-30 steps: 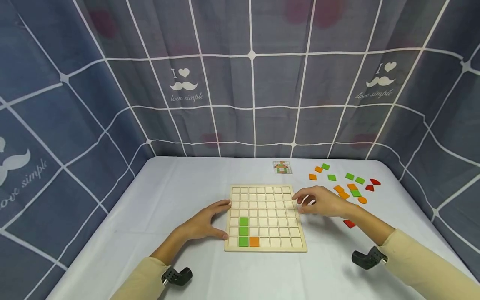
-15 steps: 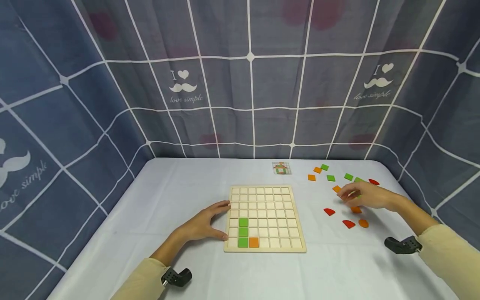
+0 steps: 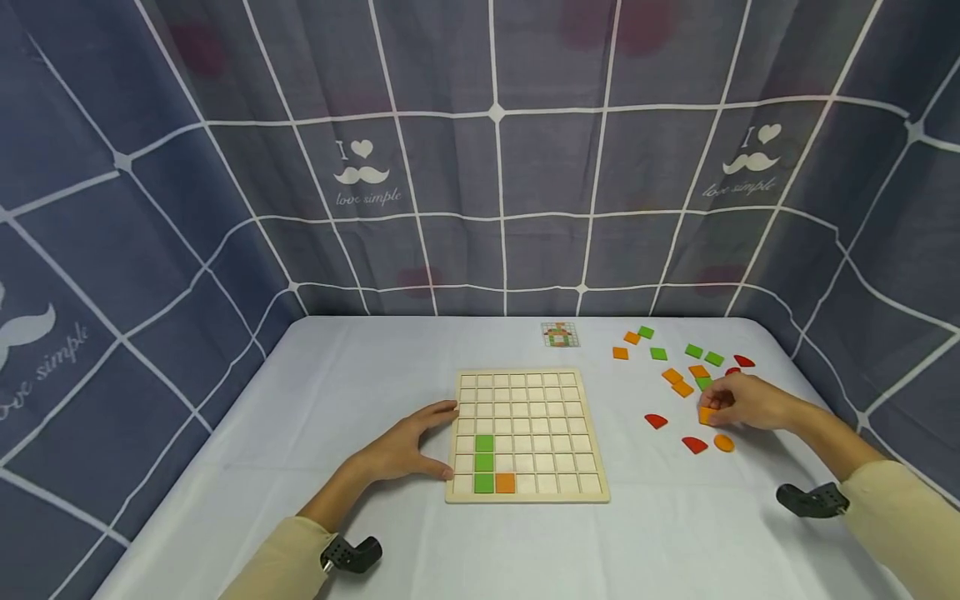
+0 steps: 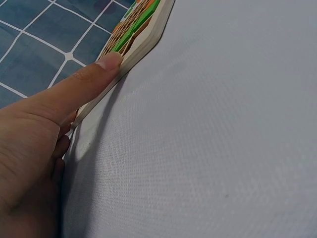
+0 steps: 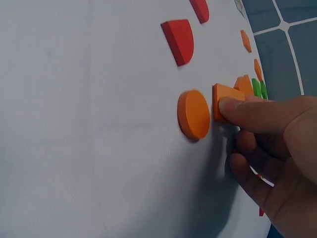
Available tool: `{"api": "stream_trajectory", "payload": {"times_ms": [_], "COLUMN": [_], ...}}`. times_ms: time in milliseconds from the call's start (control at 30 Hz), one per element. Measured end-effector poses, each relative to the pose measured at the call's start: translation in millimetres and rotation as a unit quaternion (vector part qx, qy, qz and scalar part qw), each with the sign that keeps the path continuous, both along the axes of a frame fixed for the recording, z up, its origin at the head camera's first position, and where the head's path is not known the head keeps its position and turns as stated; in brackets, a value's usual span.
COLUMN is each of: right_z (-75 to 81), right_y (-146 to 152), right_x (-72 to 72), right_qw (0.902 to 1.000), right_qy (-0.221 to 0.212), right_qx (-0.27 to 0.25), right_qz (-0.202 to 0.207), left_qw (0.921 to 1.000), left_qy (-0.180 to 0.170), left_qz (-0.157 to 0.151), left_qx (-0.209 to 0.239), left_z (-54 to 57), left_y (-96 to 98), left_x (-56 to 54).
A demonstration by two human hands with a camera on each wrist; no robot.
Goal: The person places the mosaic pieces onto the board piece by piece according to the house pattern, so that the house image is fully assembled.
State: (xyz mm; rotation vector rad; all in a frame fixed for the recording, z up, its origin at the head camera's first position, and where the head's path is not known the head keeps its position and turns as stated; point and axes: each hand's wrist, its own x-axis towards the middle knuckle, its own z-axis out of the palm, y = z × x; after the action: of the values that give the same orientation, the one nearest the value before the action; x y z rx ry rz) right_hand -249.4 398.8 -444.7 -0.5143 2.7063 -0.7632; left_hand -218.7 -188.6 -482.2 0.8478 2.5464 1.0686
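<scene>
Pinching orange square [image 5: 227, 92]; left-wrist view: board [image 4: 151, 39] instead.

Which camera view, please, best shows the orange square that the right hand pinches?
The right wrist view: it shows the orange square large, though the right hand covers part of it. The head view shows it small, also partly covered; I cannot make it out in the left wrist view.

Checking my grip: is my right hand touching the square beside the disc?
Touching: the right wrist view shows the right hand, thumb on the orange square.
</scene>
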Motion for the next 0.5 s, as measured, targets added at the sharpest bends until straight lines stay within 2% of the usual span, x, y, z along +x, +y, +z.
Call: {"api": "stream_trajectory", "payload": {"times_ms": [333, 500], "right_z": [7.5, 11.5], "right_y": [-20, -30], "right_x": [-0.6, -5.2], "right_qw": [0.9996, 0.9992], "right_qy": [0.001, 0.019], "right_qx": [-0.014, -0.009], "right_qz": [0.023, 0.033], "left_qw": [1.0000, 1.0000], "left_qy": [-0.002, -0.005], "left_qz": [-0.002, 0.003], "left_qx": [0.005, 0.000], "left_z": [0.2, 0.5], "left_y": [0.4, 0.5], "left_x": [0.1, 1.1]}}
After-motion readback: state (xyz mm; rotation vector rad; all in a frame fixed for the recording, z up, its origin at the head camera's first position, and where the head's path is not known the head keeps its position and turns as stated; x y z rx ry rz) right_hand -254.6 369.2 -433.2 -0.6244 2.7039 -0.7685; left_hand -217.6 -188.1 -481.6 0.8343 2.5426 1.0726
